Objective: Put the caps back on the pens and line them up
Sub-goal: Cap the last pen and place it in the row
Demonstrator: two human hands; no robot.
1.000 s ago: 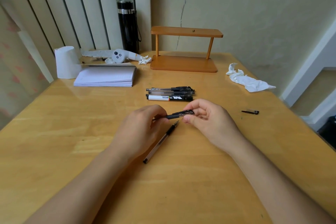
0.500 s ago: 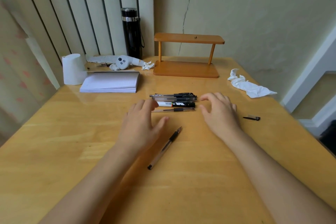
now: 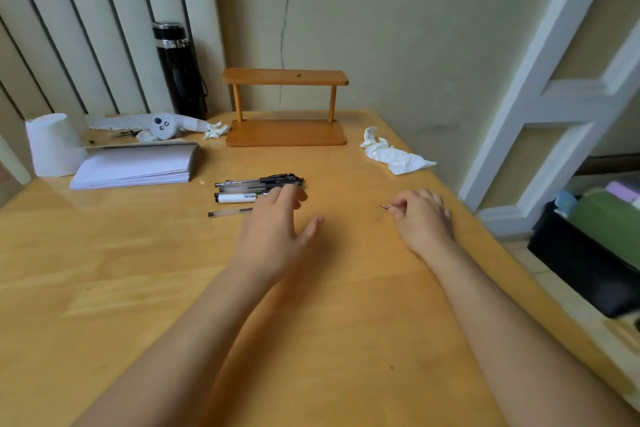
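Black cap (image 3: 387,207) in right hand (image 3: 423,218); 4 pens (image 3: 242,191) lined up.

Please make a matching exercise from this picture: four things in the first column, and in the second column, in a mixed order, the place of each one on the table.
Things:
1. black flask
2. crumpled tissue
3. stack of paper
4. wooden shelf

Places:
A. near the right edge of the table, beyond the right hand
B. at the far edge, in the middle, against the wall
C. upright in the far corner by the blinds
D. flat, just left of the row of pens

Pairs: 1-C, 2-A, 3-D, 4-B
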